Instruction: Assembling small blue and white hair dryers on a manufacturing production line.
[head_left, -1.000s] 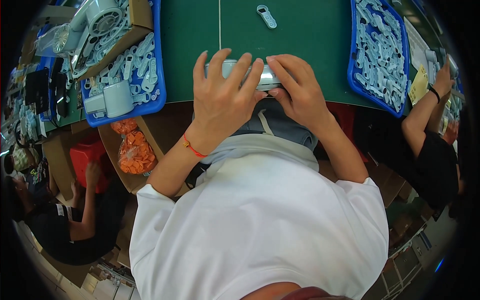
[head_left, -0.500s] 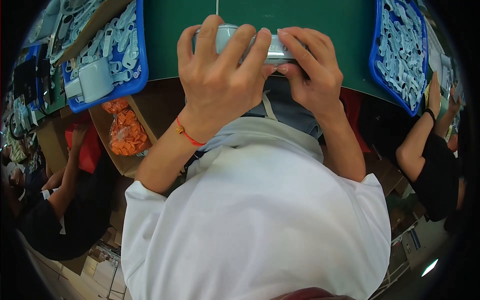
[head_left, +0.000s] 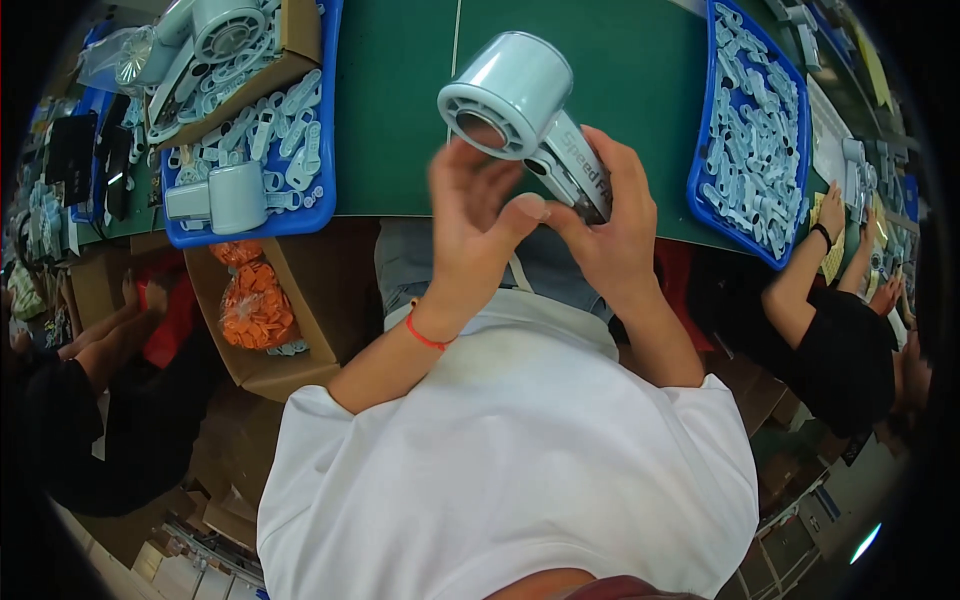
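A pale blue handheld fan [head_left: 520, 85] with a round, glossy head and a straight handle is held up over the green table, head tilted to the upper left. My right hand [head_left: 615, 225] is closed round the handle, which bears dark printing. Just below the fan head, my left hand [head_left: 475, 210] has its fingers apart and somewhat blurred. Its thumb tip lies by the right thumb near the handle; whether it touches the fan I cannot tell.
On the left, a blue tray [head_left: 330, 130] holds small pale parts and another fan body [head_left: 235, 197]. A cardboard box [head_left: 300, 45] with fans sits above it. Another blue tray [head_left: 700, 130] of parts is at right. Bagged orange pieces [head_left: 258, 310] lie in a carton. People work on both sides.
The fan has been turned so its head points up and left and its handle shows. My left hand has come off its top and dropped below the head; the right hand now grips the handle.
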